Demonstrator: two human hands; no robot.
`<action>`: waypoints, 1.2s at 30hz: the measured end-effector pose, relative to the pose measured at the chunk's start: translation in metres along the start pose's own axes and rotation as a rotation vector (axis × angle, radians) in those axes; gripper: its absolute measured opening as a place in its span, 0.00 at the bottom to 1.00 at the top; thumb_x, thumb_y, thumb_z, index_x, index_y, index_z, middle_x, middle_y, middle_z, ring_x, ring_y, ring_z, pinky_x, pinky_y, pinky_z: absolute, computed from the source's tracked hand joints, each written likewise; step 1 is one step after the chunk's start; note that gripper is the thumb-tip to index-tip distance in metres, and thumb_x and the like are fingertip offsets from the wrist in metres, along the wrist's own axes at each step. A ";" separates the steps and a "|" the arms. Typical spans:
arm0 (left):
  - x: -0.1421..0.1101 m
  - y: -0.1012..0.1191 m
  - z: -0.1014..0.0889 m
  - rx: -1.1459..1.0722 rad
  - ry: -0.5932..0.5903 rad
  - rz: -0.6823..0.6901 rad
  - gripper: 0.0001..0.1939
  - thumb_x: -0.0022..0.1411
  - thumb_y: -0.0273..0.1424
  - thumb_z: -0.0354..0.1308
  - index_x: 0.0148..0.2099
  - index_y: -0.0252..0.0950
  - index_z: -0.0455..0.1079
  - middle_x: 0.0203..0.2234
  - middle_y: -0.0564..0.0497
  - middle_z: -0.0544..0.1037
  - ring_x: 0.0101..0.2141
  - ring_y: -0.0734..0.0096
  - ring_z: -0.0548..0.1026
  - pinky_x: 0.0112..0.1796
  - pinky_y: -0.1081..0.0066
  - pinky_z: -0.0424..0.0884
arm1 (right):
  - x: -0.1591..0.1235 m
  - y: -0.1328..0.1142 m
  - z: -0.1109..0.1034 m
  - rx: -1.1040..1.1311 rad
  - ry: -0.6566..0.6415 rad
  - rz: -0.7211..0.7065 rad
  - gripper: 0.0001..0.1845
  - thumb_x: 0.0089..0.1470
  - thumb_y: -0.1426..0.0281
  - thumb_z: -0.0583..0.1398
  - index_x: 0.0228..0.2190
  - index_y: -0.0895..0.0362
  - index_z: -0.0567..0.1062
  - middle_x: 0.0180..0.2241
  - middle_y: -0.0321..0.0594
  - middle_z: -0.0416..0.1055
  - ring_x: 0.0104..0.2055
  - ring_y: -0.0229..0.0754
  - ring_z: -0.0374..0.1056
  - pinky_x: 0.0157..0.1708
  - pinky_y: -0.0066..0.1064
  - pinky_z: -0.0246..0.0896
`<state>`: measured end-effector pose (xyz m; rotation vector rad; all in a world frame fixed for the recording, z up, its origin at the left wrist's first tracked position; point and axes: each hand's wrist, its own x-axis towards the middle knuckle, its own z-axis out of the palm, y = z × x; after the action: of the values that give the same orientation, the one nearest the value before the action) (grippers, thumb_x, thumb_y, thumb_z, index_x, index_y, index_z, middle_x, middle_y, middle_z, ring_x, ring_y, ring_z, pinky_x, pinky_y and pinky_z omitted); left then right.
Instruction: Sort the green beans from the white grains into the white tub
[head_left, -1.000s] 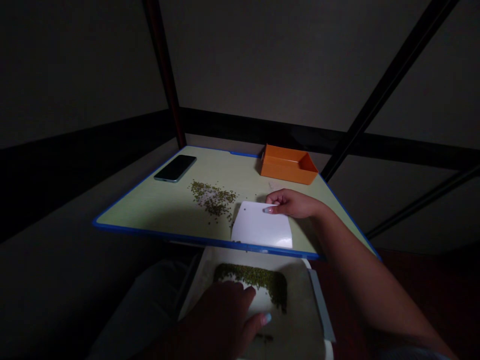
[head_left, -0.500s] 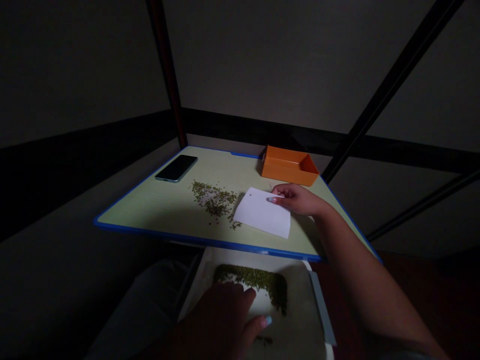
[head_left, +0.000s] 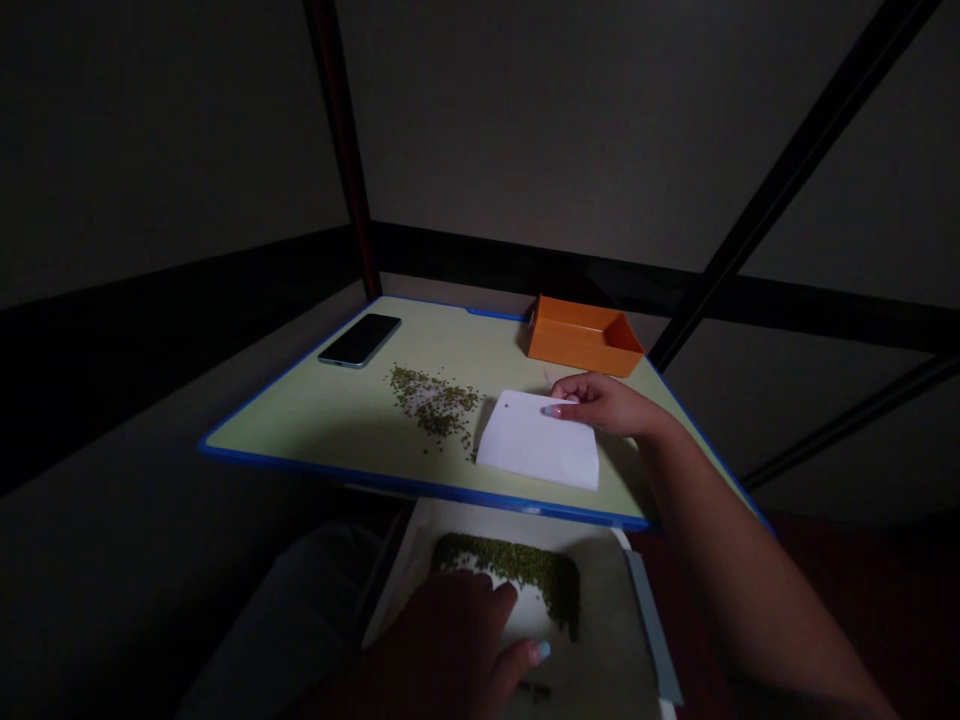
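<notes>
My right hand (head_left: 604, 403) grips the top edge of a white scraper card (head_left: 540, 442) that stands on the pale table (head_left: 337, 410), just right of a scattered patch of small green beans (head_left: 435, 402). Below the table's near edge, my left hand (head_left: 450, 650) holds a white tray (head_left: 600, 660) on my lap. A heap of the same green beans (head_left: 525, 570) lies in that tray. The left fingers curl over the tray's inside, thumb toward the beans.
A dark phone (head_left: 360, 340) lies at the table's far left. An orange open box (head_left: 585, 335) stands at the far right corner. The table has a blue rim (head_left: 420, 487). Dark poles and a dim wall stand behind it.
The right hand has swung the white card back down toward the near edge after lifting it further away half a second ago. The left hand and tray have stayed in place.
</notes>
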<state>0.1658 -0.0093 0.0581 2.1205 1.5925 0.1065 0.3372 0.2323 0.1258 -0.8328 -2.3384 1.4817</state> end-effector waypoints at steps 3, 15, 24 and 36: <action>0.000 0.001 0.000 0.002 -0.004 -0.010 0.19 0.65 0.40 0.58 0.51 0.32 0.74 0.44 0.38 0.78 0.46 0.46 0.76 0.47 0.50 0.72 | 0.001 0.002 0.001 0.000 -0.033 -0.001 0.25 0.45 0.49 0.66 0.25 0.59 0.70 0.21 0.32 0.65 0.23 0.32 0.59 0.23 0.26 0.51; 0.000 -0.001 0.002 -0.007 0.050 0.008 0.17 0.64 0.40 0.59 0.49 0.33 0.75 0.42 0.39 0.79 0.43 0.47 0.77 0.44 0.49 0.73 | 0.005 0.006 -0.002 -0.114 0.007 0.002 0.22 0.48 0.52 0.65 0.24 0.58 0.68 0.20 0.30 0.61 0.23 0.31 0.55 0.23 0.27 0.48; 0.000 -0.005 0.009 0.033 0.089 0.035 0.18 0.64 0.41 0.58 0.49 0.33 0.74 0.42 0.39 0.79 0.43 0.48 0.77 0.44 0.49 0.74 | 0.005 0.007 -0.003 -0.126 0.075 0.028 0.21 0.46 0.53 0.65 0.24 0.58 0.69 0.20 0.31 0.62 0.23 0.32 0.55 0.23 0.28 0.48; 0.001 -0.002 0.000 -0.011 0.054 0.011 0.17 0.64 0.39 0.59 0.48 0.34 0.74 0.42 0.39 0.79 0.43 0.48 0.77 0.45 0.50 0.73 | 0.003 0.003 0.001 -0.054 0.043 0.011 0.26 0.43 0.47 0.65 0.25 0.58 0.68 0.20 0.30 0.61 0.22 0.32 0.55 0.23 0.27 0.47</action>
<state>0.1643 -0.0084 0.0569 2.1347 1.6077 0.1772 0.3352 0.2342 0.1227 -0.8838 -2.3558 1.3966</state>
